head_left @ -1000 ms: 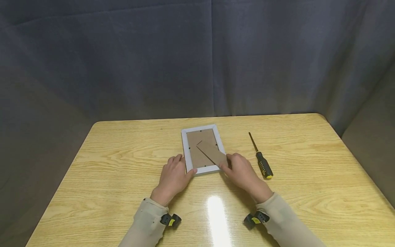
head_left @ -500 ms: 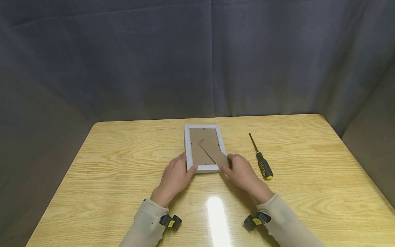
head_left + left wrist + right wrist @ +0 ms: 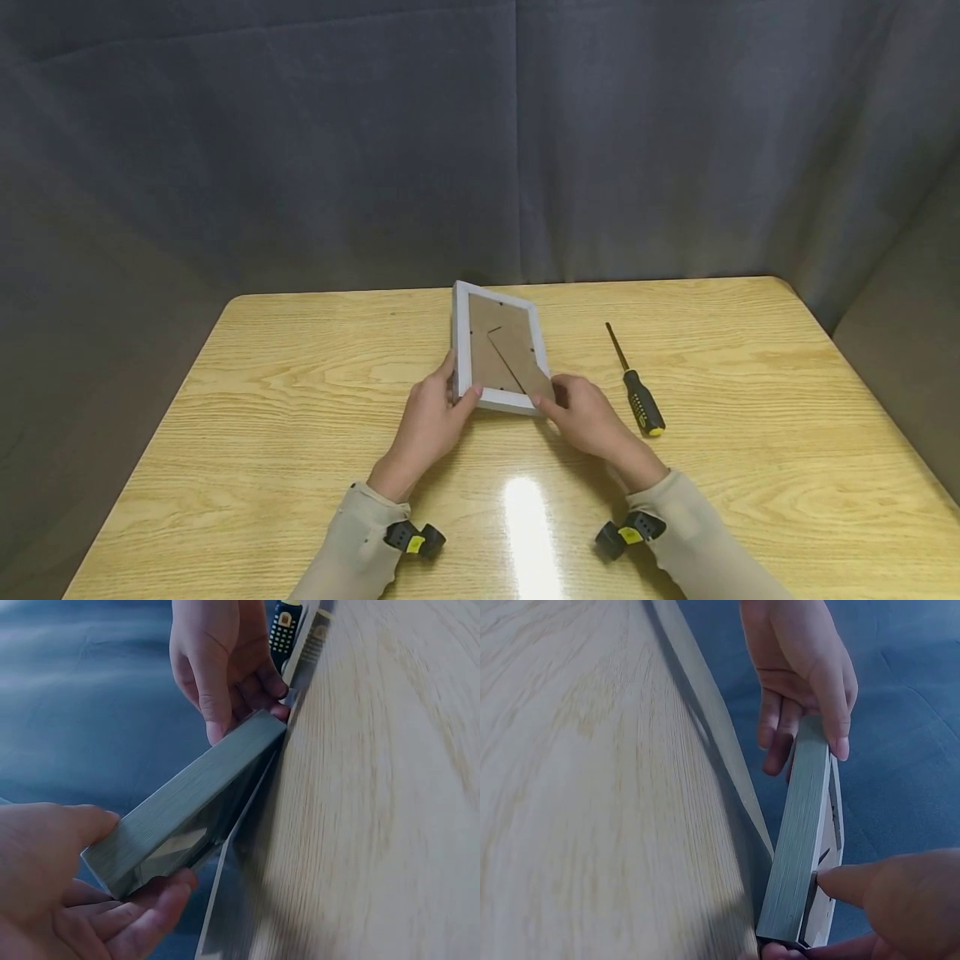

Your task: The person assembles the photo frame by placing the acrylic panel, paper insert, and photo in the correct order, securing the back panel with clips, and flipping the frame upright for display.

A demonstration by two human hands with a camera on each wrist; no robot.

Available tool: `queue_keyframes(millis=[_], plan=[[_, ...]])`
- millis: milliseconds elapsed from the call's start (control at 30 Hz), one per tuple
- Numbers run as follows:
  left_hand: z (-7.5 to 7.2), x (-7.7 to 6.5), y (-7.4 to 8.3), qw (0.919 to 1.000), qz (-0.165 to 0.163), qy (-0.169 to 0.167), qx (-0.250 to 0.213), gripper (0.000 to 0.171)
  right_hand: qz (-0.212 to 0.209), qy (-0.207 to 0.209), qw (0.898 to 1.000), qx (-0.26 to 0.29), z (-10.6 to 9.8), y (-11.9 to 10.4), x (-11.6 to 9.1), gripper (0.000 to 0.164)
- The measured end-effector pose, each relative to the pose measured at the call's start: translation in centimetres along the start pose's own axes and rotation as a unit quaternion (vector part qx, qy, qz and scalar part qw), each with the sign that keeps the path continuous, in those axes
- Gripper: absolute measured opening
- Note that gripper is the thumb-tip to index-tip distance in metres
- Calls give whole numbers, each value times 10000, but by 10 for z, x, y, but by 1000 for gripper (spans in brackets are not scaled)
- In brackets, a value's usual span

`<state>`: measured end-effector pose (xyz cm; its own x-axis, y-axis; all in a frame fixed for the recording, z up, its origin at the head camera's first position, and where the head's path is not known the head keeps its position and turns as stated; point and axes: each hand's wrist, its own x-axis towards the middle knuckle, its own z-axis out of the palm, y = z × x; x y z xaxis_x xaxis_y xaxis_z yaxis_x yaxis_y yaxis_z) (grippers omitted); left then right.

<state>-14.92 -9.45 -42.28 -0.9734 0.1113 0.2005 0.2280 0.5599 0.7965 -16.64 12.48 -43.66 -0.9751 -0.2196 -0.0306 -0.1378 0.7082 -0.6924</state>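
Observation:
A light grey picture frame (image 3: pixel 463 350) is held back side up over the table, its left side raised and its right side lower. Brown backing board (image 3: pixel 487 367) fills it, with small dark tabs along the edges and a brown stand flap (image 3: pixel 517 354) lying across. My left hand (image 3: pixel 431 412) grips the near left corner, thumb on top and fingers underneath, as the left wrist view shows the frame edge (image 3: pixel 187 799). At the near right corner my right hand (image 3: pixel 592 417) pinches the frame, thumb by the flap's end. Its lower fingers are mostly hidden in the head view.
A screwdriver (image 3: pixel 641 400) with a black and yellow handle lies right of my right hand, its shaft pointing away. The wooden table (image 3: pixel 262 433) ends at the back before a dark grey curtain (image 3: pixel 360 167). Both wrists wear black cameras (image 3: pixel 416 540).
The picture frame has come up off its flat position and tilted, its left side rising. My left hand has moved slightly up with it; my right hand has stayed nearly in place.

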Motion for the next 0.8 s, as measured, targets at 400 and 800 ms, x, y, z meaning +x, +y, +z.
queue_keyframes(millis=[400, 800], plan=[[0, 2, 4, 9870, -570, -56, -1500, 72, 72, -211, 9996, 173, -1, -1, 0, 51], [1, 1, 7, 9779, -568, 58, -2011, 67, -27, -196, 9998, 4, -4, -2, -2, 50]])
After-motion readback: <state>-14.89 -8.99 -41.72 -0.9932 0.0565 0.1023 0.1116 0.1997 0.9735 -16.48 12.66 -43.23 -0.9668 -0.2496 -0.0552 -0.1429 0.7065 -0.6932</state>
